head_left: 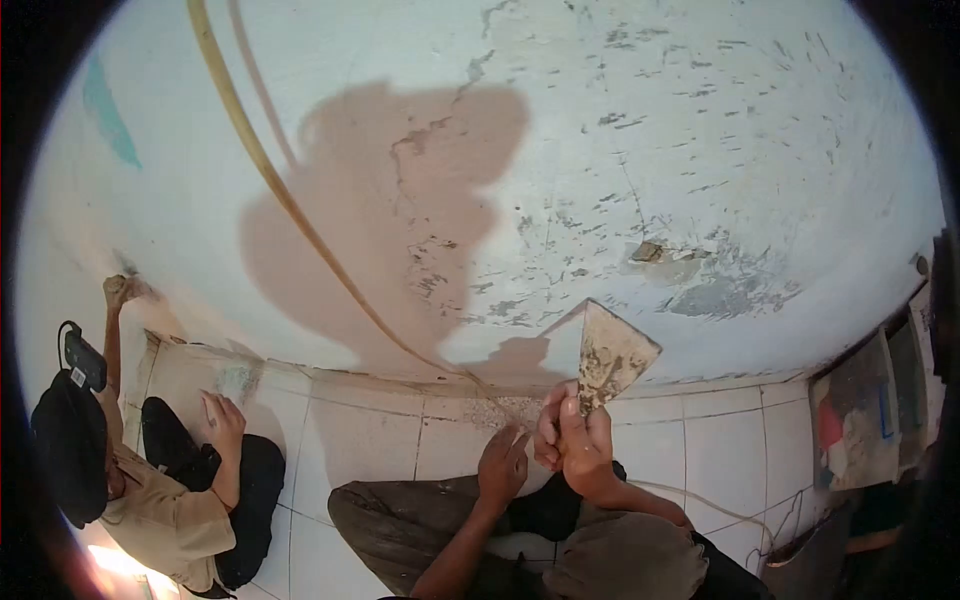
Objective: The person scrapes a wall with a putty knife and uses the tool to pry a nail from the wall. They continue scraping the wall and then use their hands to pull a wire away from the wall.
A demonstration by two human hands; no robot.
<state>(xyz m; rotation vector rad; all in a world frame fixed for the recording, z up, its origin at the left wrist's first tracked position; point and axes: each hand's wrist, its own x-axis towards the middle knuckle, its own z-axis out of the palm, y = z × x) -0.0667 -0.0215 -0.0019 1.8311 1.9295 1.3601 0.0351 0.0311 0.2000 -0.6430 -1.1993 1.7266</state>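
My right hand (583, 452) is closed around a putty knife (615, 352), held up in front of the lower wall. Its wide triangular blade points upward and is smeared with dried, dark-speckled material; the fingers hide the handle. To the left, my left hand (503, 466) hovers over my lap with its fingers loosely stretched and nothing visible in them. Before both hands rises a pale painted wall (560, 200), marked by many scrapes and chips. A deeper hole (650, 251) and a grey bare patch (735, 293) show on its right part.
A yellowish hose (290, 200) runs down across the wall toward the floor by my left hand. Debris crumbs (480, 411) lie along the wall's foot on white tiles (360, 430). Another person (170, 500) sits at left, one hand against the wall. Shelving (865, 425) stands at right.
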